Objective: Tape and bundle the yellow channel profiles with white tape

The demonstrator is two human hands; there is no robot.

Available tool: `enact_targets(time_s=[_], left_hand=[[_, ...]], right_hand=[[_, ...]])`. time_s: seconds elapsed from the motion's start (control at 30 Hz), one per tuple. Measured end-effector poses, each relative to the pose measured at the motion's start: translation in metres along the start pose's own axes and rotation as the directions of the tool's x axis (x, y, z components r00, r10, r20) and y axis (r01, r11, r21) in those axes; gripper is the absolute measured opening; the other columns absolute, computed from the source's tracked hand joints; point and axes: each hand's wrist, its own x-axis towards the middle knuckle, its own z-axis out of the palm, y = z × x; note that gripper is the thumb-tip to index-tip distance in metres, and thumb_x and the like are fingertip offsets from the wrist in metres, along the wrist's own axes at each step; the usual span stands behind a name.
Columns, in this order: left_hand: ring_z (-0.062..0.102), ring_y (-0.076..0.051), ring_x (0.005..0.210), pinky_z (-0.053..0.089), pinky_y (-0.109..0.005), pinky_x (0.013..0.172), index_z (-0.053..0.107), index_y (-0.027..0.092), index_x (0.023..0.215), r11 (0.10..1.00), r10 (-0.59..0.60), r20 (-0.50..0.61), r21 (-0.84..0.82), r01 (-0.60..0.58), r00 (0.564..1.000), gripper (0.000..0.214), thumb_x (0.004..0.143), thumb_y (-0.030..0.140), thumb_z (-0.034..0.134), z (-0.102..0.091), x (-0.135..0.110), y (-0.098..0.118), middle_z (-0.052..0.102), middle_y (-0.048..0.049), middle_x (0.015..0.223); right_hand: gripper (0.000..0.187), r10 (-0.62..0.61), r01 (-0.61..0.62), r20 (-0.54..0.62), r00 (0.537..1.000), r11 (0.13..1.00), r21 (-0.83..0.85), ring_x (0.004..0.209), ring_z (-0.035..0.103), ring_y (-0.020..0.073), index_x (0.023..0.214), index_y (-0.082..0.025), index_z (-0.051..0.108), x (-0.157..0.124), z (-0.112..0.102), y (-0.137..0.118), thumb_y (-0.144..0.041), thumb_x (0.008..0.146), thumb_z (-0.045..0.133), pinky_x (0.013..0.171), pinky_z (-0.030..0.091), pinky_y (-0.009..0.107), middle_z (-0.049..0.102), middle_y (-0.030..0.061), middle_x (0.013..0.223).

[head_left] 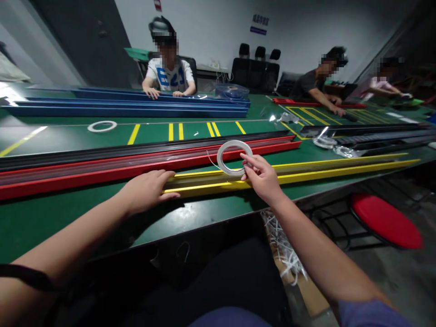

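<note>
My right hand point(260, 175) pinches a white roll of tape point(223, 154) and holds it upright above a long yellow strip point(340, 168). A thin loose end of tape trails from the roll to the left. My left hand point(146, 190) lies flat with fingers stretched out on the left end of the yellow strip. Just behind the yellow strip lie a long red strip point(102, 175) and a black strip point(85, 156), all running left to right on the green table point(51, 218).
A second tape roll point(101, 126) lies further back on the table. Blue strips point(136, 109) are stacked in front of a seated person point(168, 72) across from me. Other people work at the right. A red stool point(386, 220) stands to my right, with white scraps point(282, 245) beneath the table edge.
</note>
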Motion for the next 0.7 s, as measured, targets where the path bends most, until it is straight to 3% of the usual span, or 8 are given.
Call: enact_targets(time_s=[0.1, 0.17, 0.3, 0.37, 0.43, 0.5, 0.57, 0.7], left_hand=[[0.064, -0.038, 0.131, 0.048, -0.051, 0.114, 0.062, 0.014, 0.146, 0.991, 0.077, 0.037, -0.108, -0.073, 0.996, 0.076, 0.096, 0.071, 0.051, -0.010, 0.008, -0.014, 0.066, -0.0201, 0.144], [0.065, -0.034, 0.130, 0.049, -0.048, 0.114, 0.059, 0.016, 0.147, 0.950, 0.126, -0.005, -0.287, -0.122, 0.992, 0.067, 0.100, 0.062, 0.049, -0.011, 0.010, -0.025, 0.068, -0.0177, 0.142], [0.071, -0.031, 0.119, 0.057, -0.044, 0.104, 0.046, 0.014, 0.154, 0.666, 0.051, -0.296, -0.701, -0.253, 0.954, 0.075, 0.095, 0.056, 0.064, 0.006, 0.015, -0.038, 0.071, -0.0200, 0.134], [0.074, -0.030, 0.112, 0.060, -0.041, 0.097, 0.054, 0.015, 0.146, 0.553, -0.043, -0.435, -0.760, -0.341, 0.900, 0.070, 0.089, 0.051, 0.075, 0.019, 0.016, -0.041, 0.072, -0.0203, 0.130], [0.076, -0.027, 0.099, 0.061, -0.036, 0.088, 0.063, 0.016, 0.131, 0.522, -0.134, -0.547, -0.748, -0.410, 0.826, 0.057, 0.086, 0.047, 0.081, 0.028, 0.014, -0.042, 0.077, -0.0171, 0.117], [0.075, -0.022, 0.084, 0.060, -0.032, 0.077, 0.068, 0.017, 0.118, 0.520, -0.208, -0.622, -0.724, -0.453, 0.755, 0.046, 0.086, 0.047, 0.082, 0.031, 0.009, -0.045, 0.078, -0.0120, 0.100], [0.071, -0.019, 0.072, 0.057, -0.030, 0.069, 0.069, 0.019, 0.110, 0.515, -0.249, -0.651, -0.716, -0.471, 0.717, 0.041, 0.090, 0.053, 0.078, 0.030, 0.006, -0.049, 0.076, -0.0078, 0.088], [0.067, -0.017, 0.065, 0.055, -0.029, 0.062, 0.071, 0.021, 0.096, 0.506, -0.275, -0.612, -0.748, -0.430, 0.741, 0.044, 0.091, 0.064, 0.072, 0.024, 0.005, -0.054, 0.072, -0.0058, 0.080]], right_hand=[[0.042, 0.030, -0.037, 0.127, 0.991, 0.998, 0.054, 0.070, 0.066, 0.0071, 0.138, -0.026, 0.074, 0.020, 0.018, -0.009, -0.038, 0.098, 0.069, 0.067, 0.062, 0.023, 0.065, 0.0068, 0.119], [0.043, 0.060, -0.089, 0.275, 0.960, 0.992, 0.091, 0.072, 0.067, 0.0086, 0.137, -0.024, 0.075, 0.038, 0.030, -0.015, -0.037, 0.096, 0.070, 0.068, 0.063, 0.024, 0.068, 0.0074, 0.118], [0.041, 0.069, -0.209, 0.598, 0.798, 0.964, 0.167, 0.076, 0.070, 0.0129, 0.131, -0.021, 0.077, 0.082, 0.064, -0.019, -0.031, 0.092, 0.074, 0.069, 0.064, 0.027, 0.074, 0.0061, 0.107], [0.043, 0.053, -0.265, 0.684, 0.727, 0.941, 0.208, 0.074, 0.070, 0.0136, 0.131, -0.019, 0.077, 0.103, 0.084, -0.016, -0.030, 0.089, 0.076, 0.068, 0.064, 0.028, 0.075, 0.0052, 0.099], [0.044, 0.040, -0.317, 0.727, 0.685, 0.916, 0.248, 0.073, 0.070, 0.0136, 0.130, -0.017, 0.077, 0.121, 0.102, -0.012, -0.030, 0.088, 0.079, 0.066, 0.064, 0.028, 0.076, 0.0056, 0.097], [0.047, 0.039, -0.378, 0.740, 0.671, 0.876, 0.298, 0.072, 0.069, 0.0132, 0.130, -0.016, 0.077, 0.131, 0.114, -0.008, -0.033, 0.086, 0.082, 0.064, 0.064, 0.027, 0.076, 0.0069, 0.100], [0.051, 0.065, -0.446, 0.730, 0.681, 0.827, 0.342, 0.071, 0.070, 0.0130, 0.131, -0.016, 0.076, 0.135, 0.121, -0.004, -0.036, 0.085, 0.084, 0.064, 0.064, 0.027, 0.077, 0.0081, 0.104], [0.046, 0.159, -0.510, 0.664, 0.731, 0.773, 0.377, 0.072, 0.071, 0.0141, 0.122, -0.017, 0.080, 0.130, 0.125, 0.003, -0.037, 0.081, 0.089, 0.064, 0.065, 0.028, 0.077, 0.0075, 0.098]])
